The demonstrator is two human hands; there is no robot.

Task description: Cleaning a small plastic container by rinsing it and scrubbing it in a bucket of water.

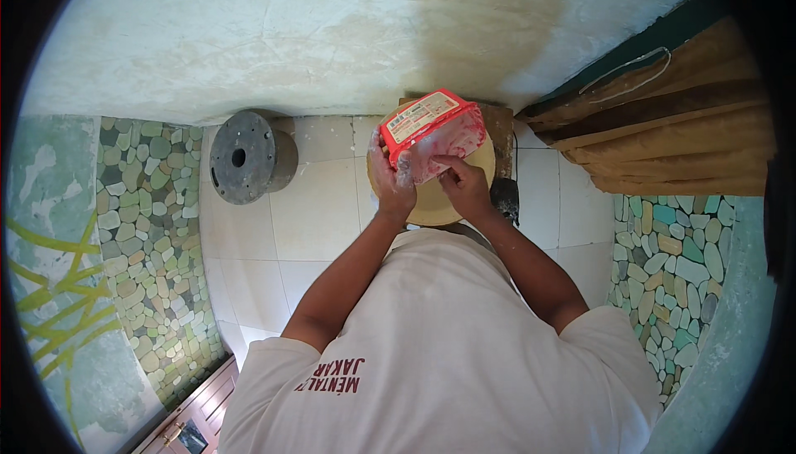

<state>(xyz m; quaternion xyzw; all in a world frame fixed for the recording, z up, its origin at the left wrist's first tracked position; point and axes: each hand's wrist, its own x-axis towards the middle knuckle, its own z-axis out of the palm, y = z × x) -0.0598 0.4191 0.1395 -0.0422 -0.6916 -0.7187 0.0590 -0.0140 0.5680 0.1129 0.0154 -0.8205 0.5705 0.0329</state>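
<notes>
A red and whitish packet [448, 140] with a printed label on its upper side is tilted up between my hands. It looks like plastic; what is inside does not show. My left hand [395, 179], smeared with white powder or paste, holds the packet by its left side, thumb across the front. Against the lower front of the packet, my right hand [466, 187] is closed, its fingers bent and pinching at the surface or edge. Directly below both hands is a round yellow basin [433, 208], partly covered by the packet and hands.
Left of the basin, a grey cylinder [249, 162] with a central hole stands on white floor tiles [311, 218]. Brown wood [503, 122] and a dark object [505, 199] lie beside the basin. A pale wall [332, 48] rises beyond, and a brown curtain [663, 135] hangs at right.
</notes>
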